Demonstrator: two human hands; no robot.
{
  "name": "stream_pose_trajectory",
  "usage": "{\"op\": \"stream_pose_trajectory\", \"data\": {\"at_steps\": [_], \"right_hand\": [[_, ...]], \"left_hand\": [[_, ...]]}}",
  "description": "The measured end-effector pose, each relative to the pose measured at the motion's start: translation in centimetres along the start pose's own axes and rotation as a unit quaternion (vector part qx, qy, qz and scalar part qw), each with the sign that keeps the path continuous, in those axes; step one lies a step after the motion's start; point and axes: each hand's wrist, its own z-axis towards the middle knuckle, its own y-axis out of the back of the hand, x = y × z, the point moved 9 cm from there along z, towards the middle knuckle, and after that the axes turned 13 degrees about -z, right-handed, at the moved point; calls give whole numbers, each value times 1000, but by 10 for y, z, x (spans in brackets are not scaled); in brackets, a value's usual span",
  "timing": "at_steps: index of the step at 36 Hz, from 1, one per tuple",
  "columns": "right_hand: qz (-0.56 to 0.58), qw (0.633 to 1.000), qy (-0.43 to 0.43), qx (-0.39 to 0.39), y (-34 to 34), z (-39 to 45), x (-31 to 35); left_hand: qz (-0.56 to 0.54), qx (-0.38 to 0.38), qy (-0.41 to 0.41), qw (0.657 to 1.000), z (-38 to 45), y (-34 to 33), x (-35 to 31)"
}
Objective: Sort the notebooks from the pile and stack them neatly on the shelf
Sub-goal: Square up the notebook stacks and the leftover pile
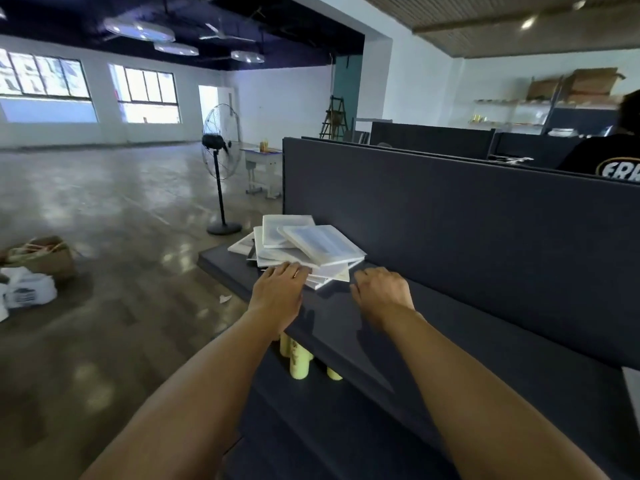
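A person's left hand [277, 287] rests flat-fingered on a skewed pile of notebooks [298, 249] at the shelf [450, 327] end, right hand [379, 289] loosely curled, empty; a careless pull could spill the pile.

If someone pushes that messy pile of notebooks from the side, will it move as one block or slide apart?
Probably slide apart: the notebooks lie fanned at different angles, with glossy-looking covers. The top one overhangs those below, so it would likely shift first. Each looks thin and flat, so none should roll.
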Motion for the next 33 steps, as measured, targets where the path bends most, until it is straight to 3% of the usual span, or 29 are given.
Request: {"op": "stream_pose_trajectory", "data": {"at_steps": [13,18,33], "right_hand": [[53,998,-6,41,-10,92,57],[62,994,-59,73,-22,113,59],[80,988,-116,58,-33,119,58]], "left_hand": [[1,-42,21,999,61,-6,55],[-5,-31,6,999,93,-14,63],[-16,-26,-70,997,130,-30,60]]}}
